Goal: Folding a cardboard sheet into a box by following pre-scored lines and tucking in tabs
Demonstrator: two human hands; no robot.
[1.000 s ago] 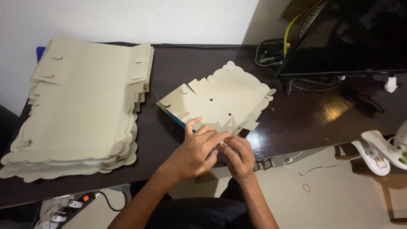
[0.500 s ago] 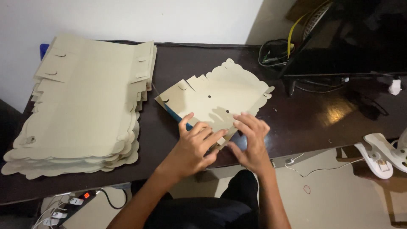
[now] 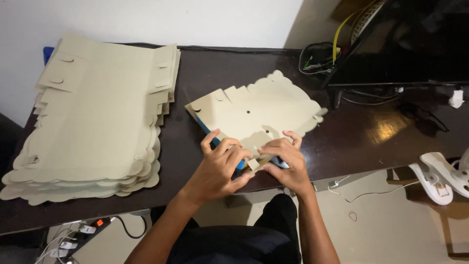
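This looks like a room at home used for piecework: a dark wooden worktop (image 3: 205, 78) stands against a plain white wall (image 3: 146, 19), bearing a tall stack of flat die-cut cardboard box blanks (image 3: 93, 122) and a black monitor (image 3: 405, 44) with tangled cables (image 3: 317, 58). Below, a power strip (image 3: 93, 227) lies on the tiled floor (image 3: 391, 230), and a white fan base (image 3: 439, 178) stands there too

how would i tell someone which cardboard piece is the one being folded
On the dark table, skip the tall stack of flat sheets at the left. It is the single scalloped-edged cardboard piece lying mid-table near the front edge, under the left hand and right hand, with blue showing beneath.
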